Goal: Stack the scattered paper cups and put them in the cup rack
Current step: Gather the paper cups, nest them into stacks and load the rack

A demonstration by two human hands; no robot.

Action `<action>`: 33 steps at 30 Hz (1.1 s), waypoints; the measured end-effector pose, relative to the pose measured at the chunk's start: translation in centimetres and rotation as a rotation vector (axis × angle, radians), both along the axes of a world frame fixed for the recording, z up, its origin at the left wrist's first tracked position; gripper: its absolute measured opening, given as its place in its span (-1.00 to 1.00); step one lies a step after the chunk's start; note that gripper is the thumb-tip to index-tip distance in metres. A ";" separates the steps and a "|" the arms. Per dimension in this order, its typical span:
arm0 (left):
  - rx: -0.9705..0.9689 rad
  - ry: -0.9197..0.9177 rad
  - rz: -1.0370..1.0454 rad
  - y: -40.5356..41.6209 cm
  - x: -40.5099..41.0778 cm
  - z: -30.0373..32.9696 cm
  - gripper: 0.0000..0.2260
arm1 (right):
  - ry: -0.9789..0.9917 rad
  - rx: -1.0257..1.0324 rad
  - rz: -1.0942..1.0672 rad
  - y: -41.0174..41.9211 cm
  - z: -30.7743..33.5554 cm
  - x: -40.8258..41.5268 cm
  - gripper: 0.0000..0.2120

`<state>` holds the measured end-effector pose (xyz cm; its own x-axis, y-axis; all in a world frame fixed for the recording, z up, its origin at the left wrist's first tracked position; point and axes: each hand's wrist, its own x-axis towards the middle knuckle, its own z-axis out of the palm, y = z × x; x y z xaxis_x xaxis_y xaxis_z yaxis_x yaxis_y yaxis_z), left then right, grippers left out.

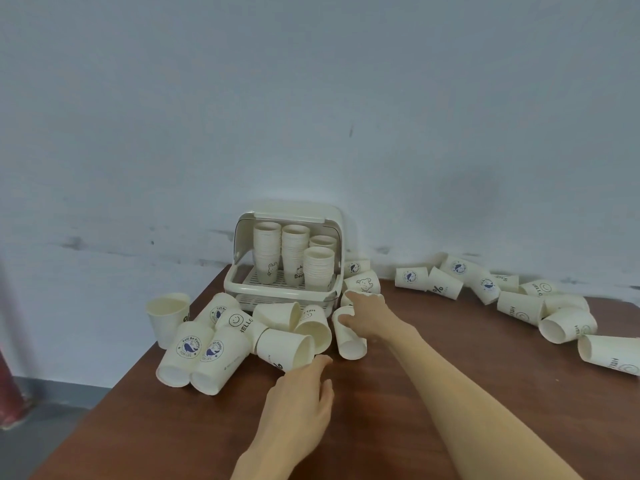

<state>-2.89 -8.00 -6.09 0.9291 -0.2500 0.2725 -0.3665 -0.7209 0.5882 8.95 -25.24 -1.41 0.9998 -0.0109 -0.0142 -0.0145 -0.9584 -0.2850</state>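
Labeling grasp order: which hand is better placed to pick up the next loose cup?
Right, probably. The right hand already rests on a tipped cup just in front of the cup rack. The left hand is open, only touching the rim of another fallen cup.

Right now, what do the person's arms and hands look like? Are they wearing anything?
Both arms are bare: no sleeves, gloves, watch or bracelet show. The left hand and the right hand wear no rings that I can see. Each forearm runs long and slim from the bottom edge of the picture.
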 end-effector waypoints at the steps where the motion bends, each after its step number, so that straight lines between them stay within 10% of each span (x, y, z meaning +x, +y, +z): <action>1: -0.002 -0.004 -0.004 0.3 0.0 0.0 -0.71 | 0.041 0.002 -0.008 0.2 0.1 0.3 -0.77; 11: -0.020 -0.038 -0.020 0.9 0.4 1.1 -0.75 | 0.254 0.067 -0.050 -1.0 0.1 0.2 -0.60; 33: -0.022 -0.061 -0.089 -5.9 2.5 2.1 -0.73 | -0.481 0.177 -0.089 -8.6 -3.8 -7.8 -0.89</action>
<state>-0.38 -13.91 -4.01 0.8848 -0.3245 0.3345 -0.4645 -0.6708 0.5781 1.12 -33.88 -5.25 0.8891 -0.1348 0.4373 0.0793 -0.8958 -0.4373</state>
